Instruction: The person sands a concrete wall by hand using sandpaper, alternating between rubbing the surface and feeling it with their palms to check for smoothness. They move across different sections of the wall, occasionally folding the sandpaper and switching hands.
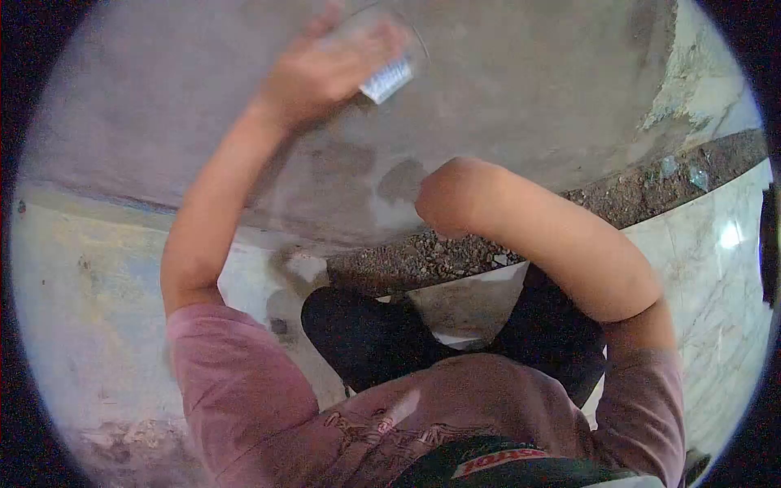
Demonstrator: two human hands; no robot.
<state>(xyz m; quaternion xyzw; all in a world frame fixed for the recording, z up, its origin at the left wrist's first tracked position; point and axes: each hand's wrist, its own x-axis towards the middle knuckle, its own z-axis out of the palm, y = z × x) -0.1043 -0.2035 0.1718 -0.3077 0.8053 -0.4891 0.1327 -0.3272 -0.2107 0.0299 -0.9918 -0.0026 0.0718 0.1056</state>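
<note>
My left hand (329,69), blurred by motion, is over the grey cement surface (529,73) at the top of the head view. Its fingers are closed over a flat white piece with blue print (386,79), whose corner sticks out beneath them. A thin dark curved line arcs around the fingertips. My right hand (455,195) is bent down at the wrist near the lower edge of the cement, beside a dark damp patch (403,179). Its fingers are hidden from me behind the back of the hand.
A strip of loose gravel and soil (439,256) runs along the cement's lower edge. Pale marbled tiles (708,268) lie to the right, and a stained, pale surface (89,268) is on the left. My dark-trousered legs (366,337) are folded close to the gravel.
</note>
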